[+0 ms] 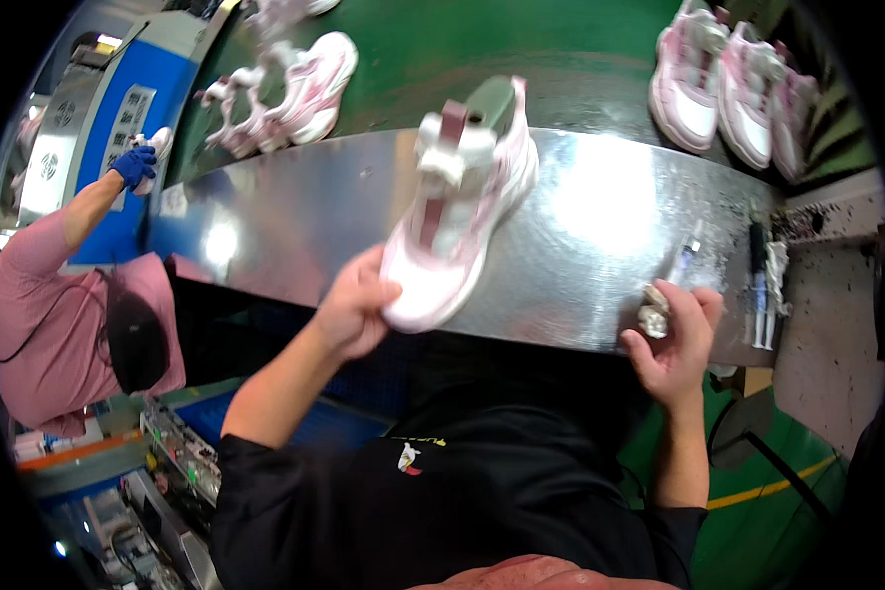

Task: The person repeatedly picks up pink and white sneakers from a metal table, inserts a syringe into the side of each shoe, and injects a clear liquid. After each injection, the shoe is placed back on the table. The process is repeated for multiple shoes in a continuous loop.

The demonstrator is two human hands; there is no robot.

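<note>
A white and pink sneaker hangs over the metal tabletop, its toe toward me and its heel pointing away. My left hand grips it by the toe, thumb on top of the toe cap. Over the right part of the table, my right hand is closed around a slim syringe-like tool. Crumpled pale wrapping covers the tool's near end, and its clear, narrow part points away from me. My fingers hide some of it. The tool and the sneaker are well apart.
The curved metal table borders a green surface. More sneakers stand at the far left and far right. Syringe-like tools lie at the table's right end. Left, a co-worker in pink holds a shoe with a blue-gloved hand.
</note>
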